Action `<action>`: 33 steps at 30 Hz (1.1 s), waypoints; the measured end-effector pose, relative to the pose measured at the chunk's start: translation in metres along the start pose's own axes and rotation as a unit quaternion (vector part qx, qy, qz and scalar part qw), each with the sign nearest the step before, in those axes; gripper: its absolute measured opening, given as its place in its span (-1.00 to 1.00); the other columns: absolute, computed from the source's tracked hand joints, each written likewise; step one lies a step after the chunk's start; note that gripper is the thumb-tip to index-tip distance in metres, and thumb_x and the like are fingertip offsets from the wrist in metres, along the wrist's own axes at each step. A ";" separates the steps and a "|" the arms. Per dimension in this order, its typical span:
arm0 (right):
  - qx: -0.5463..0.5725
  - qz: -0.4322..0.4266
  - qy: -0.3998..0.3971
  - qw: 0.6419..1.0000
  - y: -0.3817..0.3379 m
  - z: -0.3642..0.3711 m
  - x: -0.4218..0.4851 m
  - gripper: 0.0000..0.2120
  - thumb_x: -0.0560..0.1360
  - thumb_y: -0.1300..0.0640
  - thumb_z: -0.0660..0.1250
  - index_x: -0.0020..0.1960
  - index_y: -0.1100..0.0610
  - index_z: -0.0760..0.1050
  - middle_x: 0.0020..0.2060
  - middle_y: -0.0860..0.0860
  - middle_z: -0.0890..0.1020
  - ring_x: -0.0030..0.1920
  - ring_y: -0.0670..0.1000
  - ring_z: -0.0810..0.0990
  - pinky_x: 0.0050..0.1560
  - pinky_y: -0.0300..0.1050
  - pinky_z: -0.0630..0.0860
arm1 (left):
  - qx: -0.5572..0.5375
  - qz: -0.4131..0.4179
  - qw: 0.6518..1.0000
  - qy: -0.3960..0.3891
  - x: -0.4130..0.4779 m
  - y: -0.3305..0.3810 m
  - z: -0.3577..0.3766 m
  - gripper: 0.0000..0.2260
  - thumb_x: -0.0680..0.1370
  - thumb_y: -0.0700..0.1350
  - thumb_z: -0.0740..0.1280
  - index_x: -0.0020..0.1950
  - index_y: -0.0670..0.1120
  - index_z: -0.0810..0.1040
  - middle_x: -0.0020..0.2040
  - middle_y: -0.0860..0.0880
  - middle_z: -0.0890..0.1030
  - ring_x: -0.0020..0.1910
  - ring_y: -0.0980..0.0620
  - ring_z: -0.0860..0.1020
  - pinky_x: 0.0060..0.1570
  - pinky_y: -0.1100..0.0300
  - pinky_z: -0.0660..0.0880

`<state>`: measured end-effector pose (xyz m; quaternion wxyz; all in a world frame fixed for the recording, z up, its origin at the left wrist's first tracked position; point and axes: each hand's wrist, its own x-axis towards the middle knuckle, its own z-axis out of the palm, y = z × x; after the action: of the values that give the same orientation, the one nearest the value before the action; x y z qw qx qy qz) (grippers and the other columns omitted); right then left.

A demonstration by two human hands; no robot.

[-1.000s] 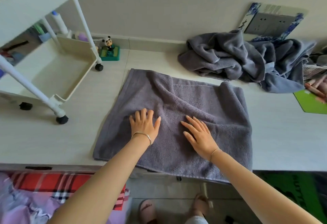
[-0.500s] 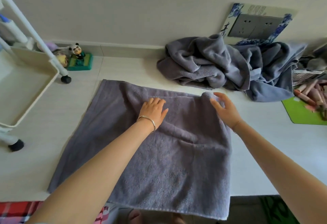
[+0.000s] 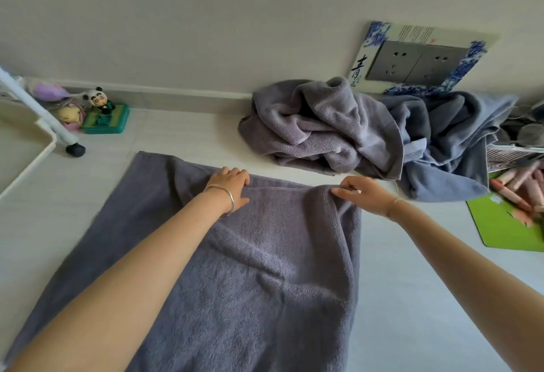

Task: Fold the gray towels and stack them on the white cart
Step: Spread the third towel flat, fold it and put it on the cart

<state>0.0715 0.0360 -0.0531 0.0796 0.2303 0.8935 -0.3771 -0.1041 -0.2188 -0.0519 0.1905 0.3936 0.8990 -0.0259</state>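
Gray towel point(image 3: 265, 283) lying flat on worktop point(image 3: 412, 283), long axis running near-to-far. Left hand point(image 3: 228, 187) resting on its far edge, grip unclear. Right hand point(image 3: 363, 195) pinching the far right corner. Crumpled towels point(image 3: 323, 130) sitting beyond right hand, white cart point(image 3: 29, 160) left of left hand.

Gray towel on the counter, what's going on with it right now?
A person is folding the gray towel laid flat on the white surface. The left hand grips its far edge near the middle, and the right hand pinches the far right corner. More gray towels lie crumpled in a pile behind it, and none shows on the white cart at the left.
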 end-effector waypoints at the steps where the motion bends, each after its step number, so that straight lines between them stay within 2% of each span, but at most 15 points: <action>1: -0.003 -0.008 -0.006 1.000 0.003 -0.002 -0.001 -0.73 0.51 0.04 0.35 -0.33 0.01 0.38 -0.38 -0.10 0.40 -0.34 -0.14 0.34 -0.26 -0.33 0.30 | 0.010 -0.006 1.000 -0.023 0.002 -0.002 -0.003 -0.68 0.54 0.01 0.29 0.25 -0.04 0.36 0.28 -0.04 0.42 0.28 -0.08 0.33 0.21 0.05 0.31; 4: 0.018 -0.014 -0.018 1.000 0.013 -0.009 -0.001 -0.75 0.52 0.07 0.33 -0.30 0.03 0.39 -0.40 -0.10 0.41 -0.35 -0.14 0.34 -0.27 -0.36 0.32 | 0.049 -0.018 0.996 -0.077 0.008 -0.005 -0.012 -0.74 0.57 0.00 0.26 0.22 -0.05 0.48 0.24 -0.08 0.49 0.27 -0.10 0.37 0.23 0.06 0.35; 6: 0.090 -0.007 0.000 0.996 0.019 -0.012 -0.002 -0.74 0.50 0.04 0.36 -0.30 0.09 0.41 -0.43 -0.10 0.41 -0.37 -0.16 0.33 -0.31 -0.35 0.29 | 0.023 -0.009 0.997 -0.068 0.010 -0.005 -0.017 -0.76 0.57 0.00 0.26 0.17 -0.08 0.55 0.20 -0.10 0.50 0.22 -0.11 0.41 0.21 0.06 0.38; 8: 0.111 0.002 0.046 0.993 0.025 -0.016 -0.002 -0.72 0.48 0.02 0.39 -0.31 0.12 0.42 -0.47 -0.08 0.42 -0.42 -0.18 0.32 -0.35 -0.34 0.29 | -0.036 -0.004 0.999 0.024 0.012 -0.001 -0.019 -0.79 0.57 -0.04 0.27 0.14 -0.11 0.53 0.18 -0.11 0.47 0.19 -0.11 0.41 0.15 0.07 0.36; 10: 0.010 0.006 0.088 0.996 0.036 -0.014 0.000 -0.74 0.44 -0.01 0.42 -0.29 0.11 0.46 -0.47 -0.09 0.48 -0.39 -0.11 0.40 -0.28 -0.20 0.37 | -0.078 -0.008 0.985 0.153 0.014 0.004 -0.016 -0.81 0.56 -0.13 0.28 0.15 -0.12 0.51 0.17 -0.11 0.46 0.17 -0.13 0.42 0.10 0.03 0.36; 12: -0.098 0.008 0.102 0.990 0.044 -0.009 0.002 -0.80 0.42 -0.02 0.43 -0.25 0.05 0.47 -0.44 -0.12 0.47 -0.33 -0.01 0.46 -0.24 -0.13 0.36 | -0.111 -0.015 0.969 0.221 0.014 0.007 -0.004 -0.73 0.55 -0.19 0.27 0.25 -0.13 0.45 0.20 -0.13 0.45 0.15 -0.16 0.44 0.06 -0.01 0.40; 14: -0.120 0.006 0.117 0.986 0.045 -0.002 0.001 -0.81 0.43 -0.05 0.41 -0.24 0.02 0.47 -0.41 -0.09 0.49 -0.29 0.03 0.48 -0.20 -0.13 0.36 | -0.110 -0.021 0.969 0.221 0.011 0.007 0.012 -0.66 0.57 -0.13 0.23 0.34 -0.14 0.39 0.25 -0.15 0.45 0.16 -0.18 0.44 0.05 0.00 0.40; 16: -0.124 0.013 0.130 0.984 0.041 0.004 0.001 -0.77 0.45 -0.10 0.38 -0.24 0.02 0.45 -0.36 -0.05 0.52 -0.27 0.03 0.46 -0.17 -0.14 0.33 | -0.093 -0.028 0.978 0.186 0.007 0.003 0.031 -0.55 0.58 0.06 0.08 0.38 -0.14 0.36 0.34 -0.15 0.43 0.26 -0.18 0.41 0.18 -0.01 0.35; 18: -0.119 0.011 0.121 0.985 0.039 0.008 0.001 -0.70 0.46 -0.13 0.36 -0.31 0.02 0.39 -0.39 -0.04 0.49 -0.30 0.02 0.43 -0.20 -0.14 0.29 | -0.068 -0.031 0.986 0.148 0.003 -0.002 0.049 -0.34 0.48 0.22 -0.19 0.47 -0.06 0.26 0.46 -0.08 0.29 0.43 -0.11 0.25 0.38 -0.08 0.14; 21: -0.091 -0.011 0.106 0.990 0.045 0.001 0.001 -0.55 0.42 -0.16 0.38 -0.47 0.02 0.27 -0.53 -0.07 0.36 -0.42 -0.01 0.34 -0.32 -0.14 0.23 | -0.052 -0.048 0.988 0.138 0.005 -0.008 0.066 -0.30 0.43 0.23 -0.35 0.53 0.07 0.06 0.54 0.02 0.07 0.52 -0.03 0.01 0.44 -0.09 -0.12; 24: -0.088 -0.013 0.124 0.988 0.054 -0.002 0.002 -0.60 0.40 -0.14 0.40 -0.43 0.05 0.35 -0.50 -0.06 0.39 -0.40 -0.02 0.36 -0.31 -0.15 0.28 | -0.057 -0.057 0.985 0.155 0.006 -0.006 0.066 -0.32 0.45 0.21 -0.33 0.53 0.05 0.08 0.54 0.00 0.09 0.52 -0.06 0.02 0.44 -0.10 -0.14; 26: -0.097 -0.040 0.179 0.978 0.054 0.006 0.001 -0.74 0.41 -0.05 0.44 -0.20 0.13 0.49 -0.28 -0.02 0.53 -0.24 -0.01 0.45 -0.16 -0.13 0.36 | -0.060 -0.055 0.979 0.184 0.004 -0.001 0.066 -0.35 0.49 0.19 -0.26 0.51 -0.01 0.15 0.52 -0.05 0.17 0.50 -0.11 0.09 0.43 -0.15 -0.11; 28: -0.072 -0.056 0.231 0.969 0.048 0.016 -0.007 -0.72 0.42 0.04 0.46 0.00 0.18 0.49 -0.09 -0.02 0.50 -0.10 -0.03 0.43 -0.02 -0.15 0.35 | -0.070 -0.032 0.975 0.208 -0.003 0.012 0.064 -0.41 0.54 0.16 -0.16 0.48 -0.04 0.24 0.49 -0.09 0.25 0.48 -0.16 0.16 0.41 -0.20 -0.05; 30: -0.012 -0.035 0.275 0.961 0.042 0.025 -0.023 -0.75 0.43 0.11 0.44 0.02 0.18 0.47 -0.06 -0.04 0.46 -0.09 -0.04 0.42 -0.01 -0.22 0.32 | -0.080 0.015 0.972 0.219 -0.013 0.037 0.064 -0.46 0.57 0.16 -0.11 0.46 -0.04 0.28 0.46 -0.09 0.30 0.47 -0.16 0.21 0.41 -0.20 -0.01; 33: 0.039 -0.006 0.355 0.934 0.041 0.043 -0.057 -0.87 0.46 0.17 0.41 -0.07 0.16 0.47 -0.10 -0.03 0.47 -0.10 0.00 0.44 -0.01 -0.16 0.36 | -0.100 0.099 0.966 0.218 -0.038 0.087 0.070 -0.48 0.61 0.17 -0.16 0.46 -0.01 0.26 0.44 -0.05 0.35 0.45 -0.11 0.24 0.41 -0.15 0.00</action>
<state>0.1396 0.0104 -0.0914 -0.2535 0.3468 0.8497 -0.3057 0.0043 -0.1994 -0.0942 0.0301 0.4561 0.8732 0.1691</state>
